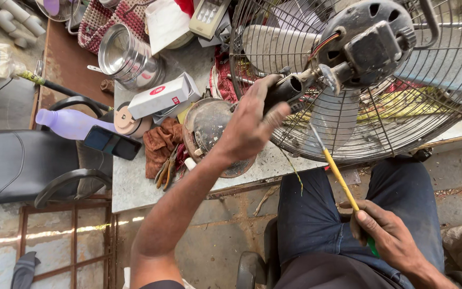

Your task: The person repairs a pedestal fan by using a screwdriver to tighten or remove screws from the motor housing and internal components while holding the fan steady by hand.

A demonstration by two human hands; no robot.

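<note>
A big fan with a wire guard (413,115) lies tilted on the worktable, its dark motor housing (372,40) toward me. My left hand (249,126) is closed around a black part at the fan's neck (284,88), next to the motor. My right hand (383,233) grips the green handle of a long screwdriver with a yellow shaft (338,174). Its metal tip reaches up to the base of the motor at the guard. My legs in blue jeans (316,214) are below the table edge.
The grey tabletop (135,184) is crowded: a round rusty motor cover (209,126), brown rag (159,142), pliers (166,171), white box (159,96), steel container (126,56), dark phone (112,143) and purple bottle (68,122). A black chair (20,166) stands left.
</note>
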